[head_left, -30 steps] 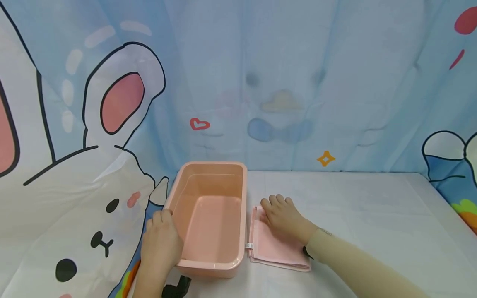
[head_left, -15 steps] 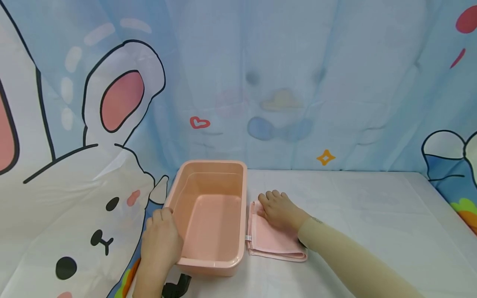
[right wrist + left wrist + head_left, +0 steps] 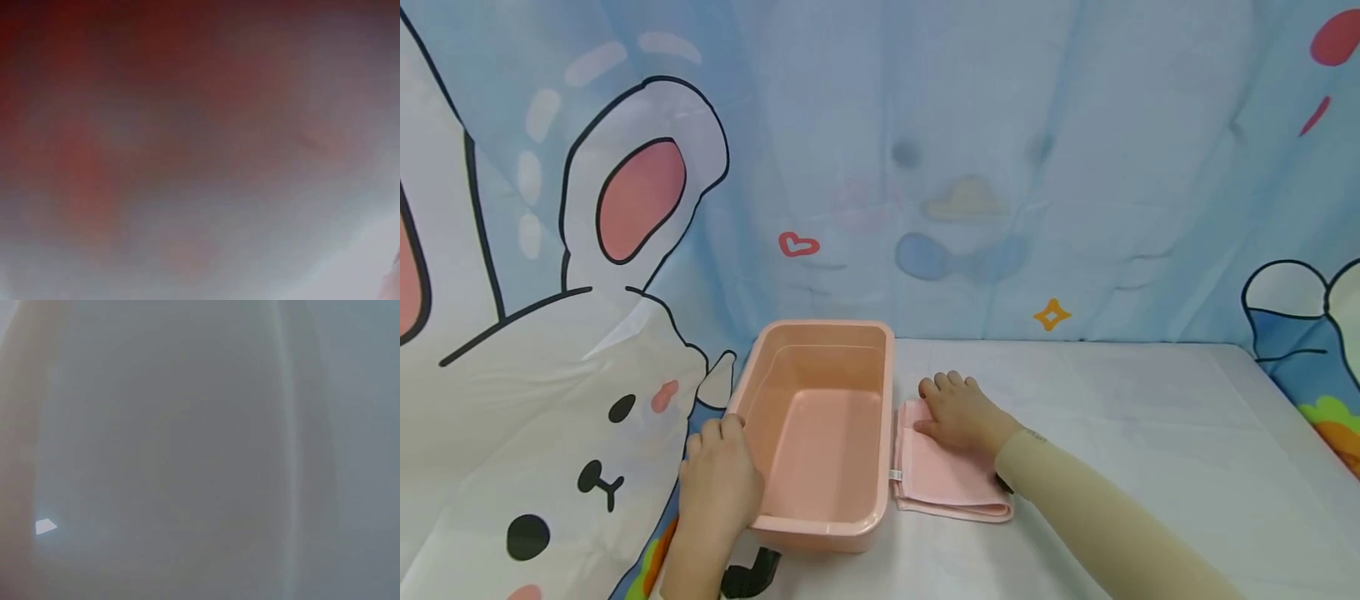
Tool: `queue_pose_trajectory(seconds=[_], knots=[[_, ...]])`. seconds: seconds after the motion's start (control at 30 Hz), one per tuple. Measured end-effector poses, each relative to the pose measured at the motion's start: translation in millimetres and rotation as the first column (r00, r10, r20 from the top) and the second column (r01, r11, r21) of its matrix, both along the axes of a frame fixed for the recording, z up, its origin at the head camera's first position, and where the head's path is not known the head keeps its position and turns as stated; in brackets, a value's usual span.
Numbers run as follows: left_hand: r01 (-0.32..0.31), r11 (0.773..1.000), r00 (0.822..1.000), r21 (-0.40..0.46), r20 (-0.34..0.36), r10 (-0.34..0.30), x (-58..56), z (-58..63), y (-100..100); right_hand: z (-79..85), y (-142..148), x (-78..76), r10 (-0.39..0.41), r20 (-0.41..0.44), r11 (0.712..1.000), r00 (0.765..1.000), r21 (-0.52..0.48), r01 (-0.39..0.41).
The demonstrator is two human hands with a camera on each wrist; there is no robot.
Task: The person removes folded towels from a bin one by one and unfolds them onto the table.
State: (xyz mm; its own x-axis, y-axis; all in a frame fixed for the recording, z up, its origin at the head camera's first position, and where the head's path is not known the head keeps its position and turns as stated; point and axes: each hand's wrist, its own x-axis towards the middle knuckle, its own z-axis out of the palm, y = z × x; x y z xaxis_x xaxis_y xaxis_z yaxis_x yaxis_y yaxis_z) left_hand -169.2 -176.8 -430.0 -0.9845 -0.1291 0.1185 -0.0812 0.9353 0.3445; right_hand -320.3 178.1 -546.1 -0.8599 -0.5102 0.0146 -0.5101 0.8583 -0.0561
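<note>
A peach plastic basin (image 3: 832,442) stands upright on the white tabletop, its inside bare. My left hand (image 3: 722,479) grips the basin's left rim near the front corner. To the right of the basin, close beside its wall, lies a folded pink towel (image 3: 936,475) with a small white tag on its left edge. My right hand (image 3: 966,417) rests on the towel's far part, thumb on the cloth and knuckles bent. Its fingertips are hidden, so whether they pinch the towel is unclear. The left wrist view has a dim, pale blur; the right wrist view is too blurred to read.
White tabletop (image 3: 1120,433) extends to the right of the towel. A blue cartoon curtain (image 3: 1075,167) hangs along the back edge. At the left, printed rabbit fabric (image 3: 542,433) comes close to the basin and my left hand.
My right hand and the towel have slid away from me and slightly left, closer to the basin. The left hand and basin stay in place.
</note>
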Motion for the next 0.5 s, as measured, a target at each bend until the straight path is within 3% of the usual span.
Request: queue_pose_trajectory(seconds=[0.13,0.33,0.5], knots=[[-0.009,1.0,1.0,0.012,-0.014,0.009,0.8,1.6,0.2,1.9,0.8,-5.7,-0.04,0.078,0.996,0.996,-0.08,0.046],[-0.016,1.0,0.992,-0.005,-0.123,0.015,1.4,2.6,2.5,7.8,-0.6,-11.1,-0.025,0.164,0.981,0.986,-0.188,0.056],[0.045,0.999,0.98,0.012,-0.196,-0.041,8.6,6.2,12.0,8.2,-2.0,-14.4,-0.035,0.242,0.945,0.97,-0.306,0.111]])
